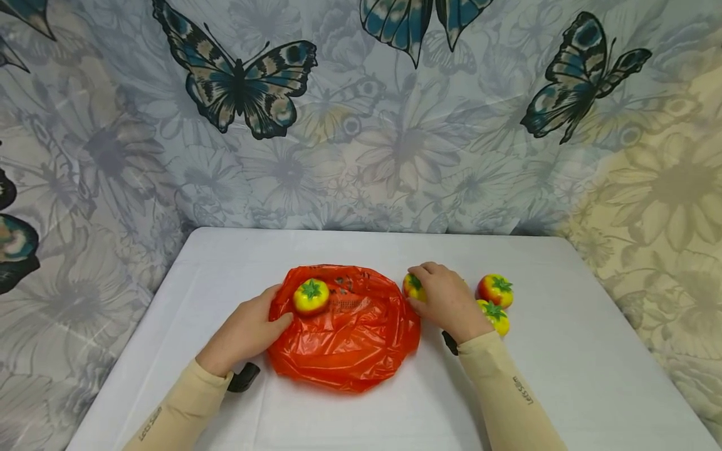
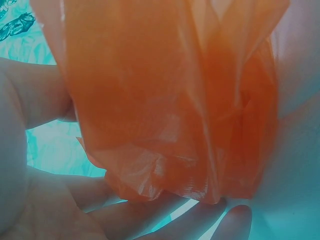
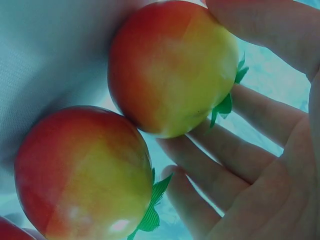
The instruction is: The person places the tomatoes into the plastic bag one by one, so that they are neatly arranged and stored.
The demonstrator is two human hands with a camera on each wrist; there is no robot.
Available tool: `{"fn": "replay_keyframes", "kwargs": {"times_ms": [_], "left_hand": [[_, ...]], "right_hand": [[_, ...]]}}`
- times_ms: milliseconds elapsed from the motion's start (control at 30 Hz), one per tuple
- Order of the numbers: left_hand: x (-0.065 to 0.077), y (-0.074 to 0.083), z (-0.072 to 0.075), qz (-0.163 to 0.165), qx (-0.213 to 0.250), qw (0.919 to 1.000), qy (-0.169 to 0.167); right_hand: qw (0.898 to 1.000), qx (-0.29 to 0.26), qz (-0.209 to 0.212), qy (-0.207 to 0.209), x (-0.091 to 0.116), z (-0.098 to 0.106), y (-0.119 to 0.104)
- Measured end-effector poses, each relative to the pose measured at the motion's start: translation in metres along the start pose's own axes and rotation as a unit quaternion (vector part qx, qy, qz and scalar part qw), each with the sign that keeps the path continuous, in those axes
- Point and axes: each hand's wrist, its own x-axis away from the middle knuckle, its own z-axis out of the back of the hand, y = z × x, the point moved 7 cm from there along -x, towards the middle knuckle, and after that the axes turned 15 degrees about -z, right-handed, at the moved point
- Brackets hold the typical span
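Head view: we're grasping, left hand (image 1: 247, 327) pinching the red plastic bag (image 1: 344, 341), right hand (image 1: 450, 300) clamped, fingers round one artificial fruit (image 1: 413, 287); lifting seems next.

1. A creased, translucent orange plastic bag (image 2: 140, 90) fills most of the near space.
2. The left hand (image 2: 60, 207) holds it, thumb (image 2: 42, 92) and fingers (image 2: 135, 215) partly hidden behind.
3. Far beyond, a dark print (image 2: 17, 26) marks a pale backdrop (image 2: 32, 51).

the bag (image 1: 344, 351) is red — the fruits (image 1: 311, 297) yellow and red.
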Motion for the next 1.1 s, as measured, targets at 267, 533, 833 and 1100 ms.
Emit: {"fn": "replay_keyframes", "kwargs": {"times_ms": [267, 533, 833, 1100], "left_hand": [[-0.001, 0.001, -0.001, 0.002, -0.003, 1.0000, -0.003], [-0.002, -0.001, -0.002, 0.005, -0.005, 1.0000, -0.004], [0.000, -0.001, -0.001, 0.006, -0.007, 1.0000, -0.003], [-0.003, 0.000, -0.002, 0.000, -0.010, 1.0000, -0.001]], "right_hand": [[1.000, -0.004, 0.004, -0.001, 0.000, -0.001, -0.001], [1.000, -0.017, 0.006, 0.001, 0.000, 0.004, 0.000], [0.999, -0.047, 0.008, -0.009, 0.003, 0.015, -0.005], [0.998, -0.064, 0.026, 0.005, 0.007, 0.028, -0.015]]}}
